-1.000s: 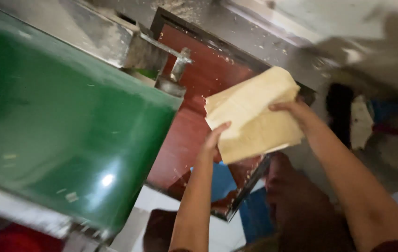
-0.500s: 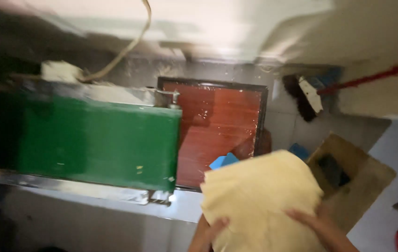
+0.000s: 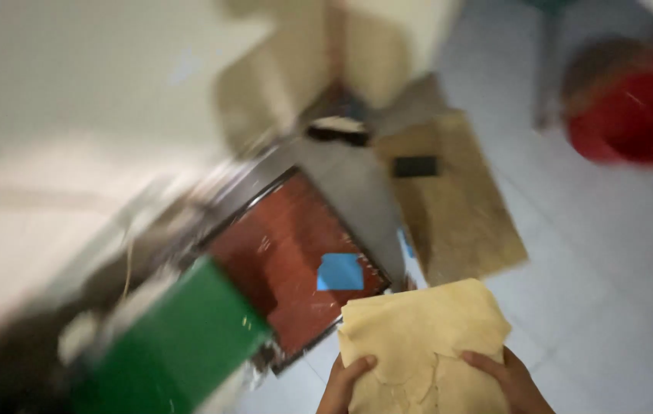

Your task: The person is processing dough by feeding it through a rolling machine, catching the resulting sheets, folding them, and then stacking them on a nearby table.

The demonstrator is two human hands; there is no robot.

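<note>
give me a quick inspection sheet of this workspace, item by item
surface: pale tiled floor, seen from above; picture blurred by motion
job's things: folded pale yellow sheet, cracked along its near edge, held up over the floor
clutter: flattened brown cardboard on the floor; small blue piece on the reddish-brown panel; red tub at upper right
grippers: left hand grips the sheet's near left edge, thumb on top; right hand grips its near right edge
cables: a thin pale line near the machine, too blurred to tell
surroundings: green machine part at lower left; pale wall
</note>
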